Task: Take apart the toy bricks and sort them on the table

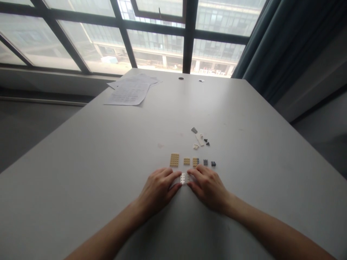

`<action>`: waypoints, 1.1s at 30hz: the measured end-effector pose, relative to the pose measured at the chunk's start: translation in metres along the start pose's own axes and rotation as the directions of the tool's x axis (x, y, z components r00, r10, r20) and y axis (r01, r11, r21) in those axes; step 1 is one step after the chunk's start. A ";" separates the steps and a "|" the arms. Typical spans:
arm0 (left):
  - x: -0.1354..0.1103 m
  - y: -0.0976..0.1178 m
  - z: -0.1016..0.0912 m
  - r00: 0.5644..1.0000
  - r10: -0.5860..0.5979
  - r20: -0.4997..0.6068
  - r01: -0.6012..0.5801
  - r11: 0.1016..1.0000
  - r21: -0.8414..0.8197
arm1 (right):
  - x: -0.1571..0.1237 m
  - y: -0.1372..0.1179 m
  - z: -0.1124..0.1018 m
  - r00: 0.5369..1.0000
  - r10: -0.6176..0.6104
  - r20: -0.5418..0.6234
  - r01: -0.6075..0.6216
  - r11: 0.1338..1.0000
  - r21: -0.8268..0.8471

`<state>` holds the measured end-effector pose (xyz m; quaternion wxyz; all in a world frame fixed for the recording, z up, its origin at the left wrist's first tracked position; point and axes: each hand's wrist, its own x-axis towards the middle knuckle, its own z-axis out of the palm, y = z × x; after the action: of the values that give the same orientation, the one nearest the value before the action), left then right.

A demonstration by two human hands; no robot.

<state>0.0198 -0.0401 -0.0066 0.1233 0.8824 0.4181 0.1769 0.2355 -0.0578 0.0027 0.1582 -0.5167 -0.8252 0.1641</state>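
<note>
Between the two hands, on the white table, lies a small white plate. Left hand and right hand pinch it from either side, fingertips touching its ends. Just beyond the fingers sits a row: three tan plates, then two dark bricks. Farther out lie scattered small pieces; well beyond, papers.

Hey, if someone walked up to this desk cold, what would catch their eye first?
Both hands meet at the near middle of the white table: the left hand and right hand pinch a small white brick between their fingertips. Just beyond lies a row of tan and grey plates, with loose papers at the far edge by the window.
</note>
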 end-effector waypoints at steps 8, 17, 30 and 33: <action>0.001 -0.001 0.001 1.000 0.007 0.002 -0.007 1.000 0.006 | -0.002 -0.003 0.002 0.999 -0.023 -0.030 0.023 1.000 0.005; 0.001 -0.001 0.001 1.000 0.021 -0.004 -0.021 1.000 0.022 | -0.003 -0.003 0.005 0.999 -0.028 -0.027 0.027 1.000 -0.014; 0.000 -0.002 0.000 0.999 0.004 -0.046 -0.005 1.000 -0.019 | -0.006 0.004 0.001 0.997 -0.052 -0.059 0.048 0.997 -0.055; -0.001 -0.002 0.000 0.997 0.009 -0.071 -0.011 1.000 -0.026 | -0.007 0.007 -0.001 0.995 -0.034 -0.089 0.033 0.999 -0.013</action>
<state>0.0179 -0.0391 -0.0080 0.1193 0.8760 0.4153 0.2141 0.2442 -0.0611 -0.0005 0.1947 -0.5105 -0.8268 0.1335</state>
